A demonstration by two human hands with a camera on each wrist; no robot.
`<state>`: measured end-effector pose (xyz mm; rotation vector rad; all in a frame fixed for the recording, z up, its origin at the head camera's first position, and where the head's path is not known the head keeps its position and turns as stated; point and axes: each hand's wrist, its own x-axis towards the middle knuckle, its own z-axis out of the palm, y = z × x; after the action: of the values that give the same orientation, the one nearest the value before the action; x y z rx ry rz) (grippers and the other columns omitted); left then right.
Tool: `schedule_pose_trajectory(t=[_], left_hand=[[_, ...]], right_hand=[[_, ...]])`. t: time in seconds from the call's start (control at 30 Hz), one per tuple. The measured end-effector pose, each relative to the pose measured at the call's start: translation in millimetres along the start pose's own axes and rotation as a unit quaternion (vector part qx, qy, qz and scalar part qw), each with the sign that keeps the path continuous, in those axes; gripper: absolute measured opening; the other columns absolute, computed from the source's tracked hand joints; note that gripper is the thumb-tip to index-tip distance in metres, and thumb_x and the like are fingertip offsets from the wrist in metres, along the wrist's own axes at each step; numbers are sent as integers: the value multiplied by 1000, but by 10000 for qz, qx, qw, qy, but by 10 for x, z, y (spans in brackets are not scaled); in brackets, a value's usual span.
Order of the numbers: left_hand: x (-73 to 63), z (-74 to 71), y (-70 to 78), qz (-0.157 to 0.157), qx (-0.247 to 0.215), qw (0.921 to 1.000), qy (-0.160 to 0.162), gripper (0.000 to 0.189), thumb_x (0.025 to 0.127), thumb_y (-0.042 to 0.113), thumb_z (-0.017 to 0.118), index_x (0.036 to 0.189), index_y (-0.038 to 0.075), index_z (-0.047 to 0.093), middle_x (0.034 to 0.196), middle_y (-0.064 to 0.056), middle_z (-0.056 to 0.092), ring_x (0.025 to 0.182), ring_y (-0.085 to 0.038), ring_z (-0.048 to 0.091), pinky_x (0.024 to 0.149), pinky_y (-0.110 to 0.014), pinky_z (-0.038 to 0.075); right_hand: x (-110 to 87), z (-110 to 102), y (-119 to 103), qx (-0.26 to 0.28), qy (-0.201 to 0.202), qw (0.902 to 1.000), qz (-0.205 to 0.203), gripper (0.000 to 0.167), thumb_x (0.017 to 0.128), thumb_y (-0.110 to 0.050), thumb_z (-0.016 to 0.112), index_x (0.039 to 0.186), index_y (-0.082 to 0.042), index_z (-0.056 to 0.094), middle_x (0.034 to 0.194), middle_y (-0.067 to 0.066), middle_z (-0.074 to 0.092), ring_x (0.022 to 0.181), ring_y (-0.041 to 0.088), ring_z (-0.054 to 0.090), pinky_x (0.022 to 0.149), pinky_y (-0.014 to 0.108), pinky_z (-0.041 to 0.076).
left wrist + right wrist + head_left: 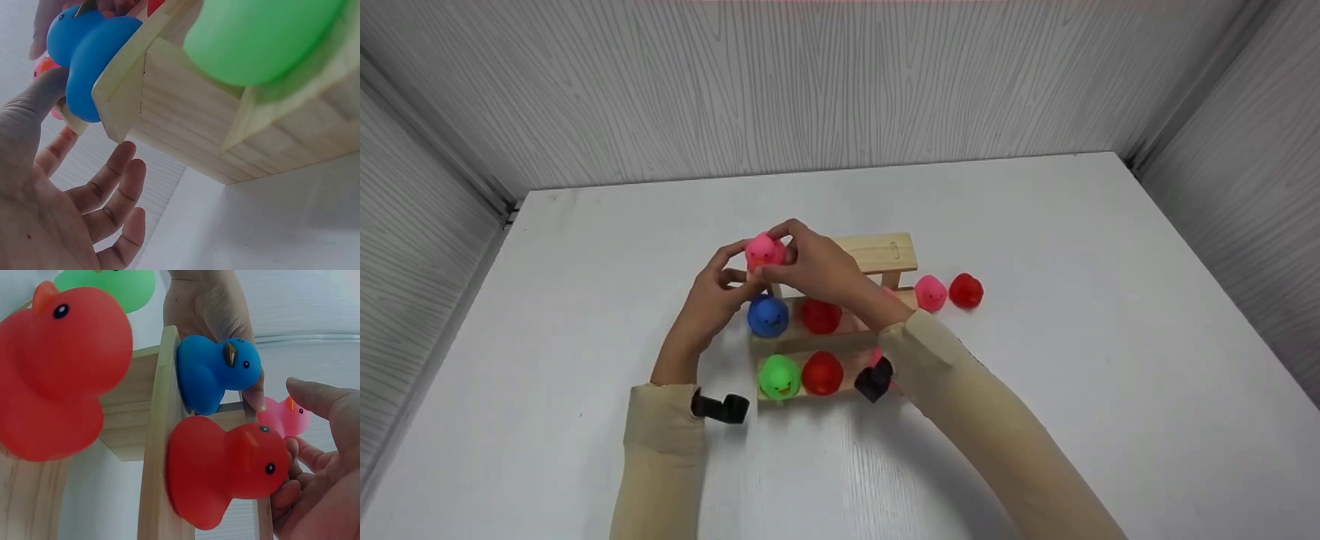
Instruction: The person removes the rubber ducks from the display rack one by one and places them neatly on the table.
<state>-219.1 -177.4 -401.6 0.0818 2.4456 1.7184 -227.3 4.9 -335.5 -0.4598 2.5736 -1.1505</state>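
Note:
A pink rubber duck (765, 252) sits at the left end of the top board of a small tiered wooden rack (877, 253). My right hand (823, 268) pinches this duck from its right side with thumb and fingers. At the same end, my left hand (706, 301) grips the board's tip between thumb and index finger, its other fingers (115, 194) loosely spread. Just below on the middle tier is a blue duck (768, 316), beside a red duck (225, 472). The bottom tier bears a green duck (780, 376) and another red duck (823, 373).
Right of the rack, a pink duck (931, 293) and a red duck (966, 290) stand side by side. More pink shows on the lower tiers, partly hidden by my right arm. The white table (1110, 315) meets grey wood-grain panels (840, 90) behind.

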Motion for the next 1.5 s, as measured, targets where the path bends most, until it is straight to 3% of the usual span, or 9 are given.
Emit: schedule_pose_trajectory(t=[0.6,0.8,1.17,1.5], left_hand=[[-14,-10,15,-127,94,9999,-20,62,93,33,63,148,26,35,110,-12,58,96,-17,57,77,-29,43],[-9,-3,-8,-51,39,10000,-46,62,93,33,63,148,24,35,108,-11,60,93,-15,59,78,-31,43],[13,0,-29,-88,117,9999,-3,65,89,45,65,146,29,37,108,-12,60,92,-17,61,81,-34,42],[8,9,-25,-82,67,9999,7,67,89,42,67,147,28,36,110,-14,60,94,-18,62,85,-36,42]], right_hand=[[14,53,-29,-112,339,9987,356,51,88,-39,69,132,-23,48,96,1,62,81,14,56,67,29,47],[9,39,-12,-152,325,9991,243,49,89,-39,67,131,-24,49,94,1,62,77,14,54,64,28,42],[-10,-59,27,265,229,9992,215,48,89,-34,68,131,-21,48,96,5,60,78,14,52,62,23,45],[-35,-157,120,362,368,9985,177,46,90,-28,68,131,-19,49,94,6,57,76,15,50,62,23,44]])
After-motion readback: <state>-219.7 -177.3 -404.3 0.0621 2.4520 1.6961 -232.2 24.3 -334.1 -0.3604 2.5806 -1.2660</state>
